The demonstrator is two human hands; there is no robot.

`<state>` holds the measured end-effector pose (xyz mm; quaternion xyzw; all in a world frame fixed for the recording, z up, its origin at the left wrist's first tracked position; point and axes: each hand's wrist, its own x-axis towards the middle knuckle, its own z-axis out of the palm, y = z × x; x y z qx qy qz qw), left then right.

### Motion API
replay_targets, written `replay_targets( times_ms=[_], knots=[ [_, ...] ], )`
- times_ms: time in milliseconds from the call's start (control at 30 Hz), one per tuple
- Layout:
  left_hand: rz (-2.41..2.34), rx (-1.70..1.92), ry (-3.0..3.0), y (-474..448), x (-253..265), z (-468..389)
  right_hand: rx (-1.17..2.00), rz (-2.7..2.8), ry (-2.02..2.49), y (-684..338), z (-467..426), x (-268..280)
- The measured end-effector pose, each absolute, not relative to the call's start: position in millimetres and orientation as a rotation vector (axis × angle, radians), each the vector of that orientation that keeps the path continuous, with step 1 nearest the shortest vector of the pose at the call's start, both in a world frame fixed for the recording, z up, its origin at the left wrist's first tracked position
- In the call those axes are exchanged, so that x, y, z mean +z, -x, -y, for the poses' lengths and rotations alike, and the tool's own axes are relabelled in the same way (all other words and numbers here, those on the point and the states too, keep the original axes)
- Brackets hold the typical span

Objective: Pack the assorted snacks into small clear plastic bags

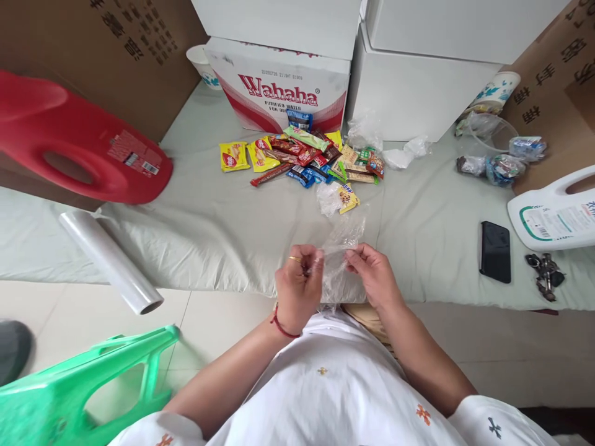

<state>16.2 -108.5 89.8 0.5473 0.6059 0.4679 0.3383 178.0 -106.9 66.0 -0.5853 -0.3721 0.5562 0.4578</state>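
Close to the front edge of the cloth-covered surface, a thin clear plastic bag (pixel 341 238) is stretched between my two hands. My left hand (pixel 301 282) has its fingers curled and pinches one side of the plastic. On the other side, my right hand (pixel 374 272) grips it between thumb and fingertips. Part of the plastic hangs down toward my shirt. Beyond my hands lies a heap of wrapped snacks (pixel 297 152) in red, yellow, blue and green packets. A yellow packet (pixel 348 198) lies nearest my hands, beside a crumpled clear wrapper (pixel 329 199).
A red jug (pixel 88 142) and a plastic film roll (pixel 111 260) are at left, above a green stool (pixel 93 384). A Wahaha box (pixel 283 87) and white boxes (pixel 418 87) stand behind. A phone (pixel 495 251), keys (pixel 546 275) and a white jug (pixel 558 214) lie right.
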Motion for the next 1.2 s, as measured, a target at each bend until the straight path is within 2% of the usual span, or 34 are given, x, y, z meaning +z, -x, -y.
replay_targets(
  times_ms=[133,200,300,433,633,700,800,867,1067,1133,1200],
  knots=[
    [-1.532,1.218,-0.803,15,74,99,1.398,0.768,1.444,-200,102,57],
    [-1.584,1.171,-0.686,35,61,100,1.408,0.749,1.462,-210,105,55],
    [-1.813,1.037,-0.940,62,44,110,1.428,0.825,1.474,-219,111,53],
    [-2.092,0.975,-1.649,77,50,114,1.407,1.030,1.478,-225,114,49],
    [-1.873,0.934,-2.106,40,68,70,1.366,1.259,1.499,-226,115,49],
    [-1.807,0.883,-2.267,24,63,54,1.376,1.283,1.525,-231,118,49],
    [-1.449,0.669,-2.550,11,46,45,1.381,1.245,1.597,-248,125,45],
    [-1.341,0.512,-2.585,9,31,51,1.354,1.150,1.673,-263,130,42],
    [-1.702,0.338,-2.402,2,11,97,1.264,0.811,1.829,-286,131,45],
    [-1.777,0.315,-2.358,-6,13,108,1.166,0.939,1.876,-277,128,50],
    [-1.818,0.305,-2.324,-12,17,112,0.891,1.250,1.893,-266,124,57]
  ],
)
